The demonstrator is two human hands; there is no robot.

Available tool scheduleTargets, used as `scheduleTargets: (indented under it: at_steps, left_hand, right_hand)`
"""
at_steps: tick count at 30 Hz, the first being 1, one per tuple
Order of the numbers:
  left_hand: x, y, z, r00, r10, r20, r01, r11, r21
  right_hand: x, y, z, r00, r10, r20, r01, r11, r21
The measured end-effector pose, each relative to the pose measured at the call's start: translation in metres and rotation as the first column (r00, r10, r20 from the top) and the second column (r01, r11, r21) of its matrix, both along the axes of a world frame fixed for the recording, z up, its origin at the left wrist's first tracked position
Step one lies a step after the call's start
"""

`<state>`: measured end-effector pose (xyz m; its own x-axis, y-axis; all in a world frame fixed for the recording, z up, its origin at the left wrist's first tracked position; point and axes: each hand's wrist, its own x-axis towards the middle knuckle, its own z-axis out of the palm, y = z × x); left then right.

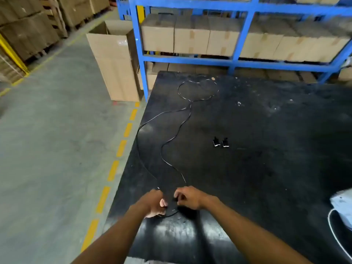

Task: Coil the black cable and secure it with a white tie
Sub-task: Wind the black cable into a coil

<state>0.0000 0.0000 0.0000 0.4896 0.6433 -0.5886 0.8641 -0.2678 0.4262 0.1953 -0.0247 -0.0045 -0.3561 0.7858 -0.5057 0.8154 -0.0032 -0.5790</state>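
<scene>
Both hands meet at the near edge of a black surface [266, 168], the left hand [155, 203] and right hand [188, 197] each curled closed around a thin black cable [162, 149]. Dark on dark, the grip itself is hard to make out. The cable snakes away in two loose strands to a far loop. No white tie can be made out.

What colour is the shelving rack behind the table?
Blue: the metal shelving rack, clearest in the head view.
</scene>
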Motion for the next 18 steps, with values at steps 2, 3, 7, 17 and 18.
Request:
scheduleTargets:
  at_steps: [2,3,7,17,18]
  left_hand:
    - [-0.002,-0.006,-0.004,0.996,-0.041,-0.085,0.043,0.999,0.022]
    - [-0.005,-0.013,-0.010,0.990,-0.064,-0.123,0.067,0.997,0.026]
    - [-0.008,-0.035,-0.022,0.974,-0.058,-0.219,0.093,0.984,0.151]
    - [-0.038,0.004,0.025,0.929,0.209,0.307,-0.120,0.951,-0.284]
    - [-0.040,0.013,0.041,0.875,0.290,0.387,-0.131,0.913,-0.387]
  right_hand:
    - [-0.007,-0.008,-0.007,0.994,0.051,0.092,-0.055,0.998,0.039]
    - [-0.012,-0.016,-0.013,0.988,0.065,0.143,-0.074,0.996,0.057]
    - [-0.029,-0.041,-0.023,0.949,-0.002,0.316,-0.065,0.978,0.200]
    - [-0.025,-0.034,0.003,0.900,-0.436,0.001,0.399,0.825,0.400]
    - [-0.024,-0.024,0.014,0.885,-0.459,-0.075,0.448,0.796,0.406]
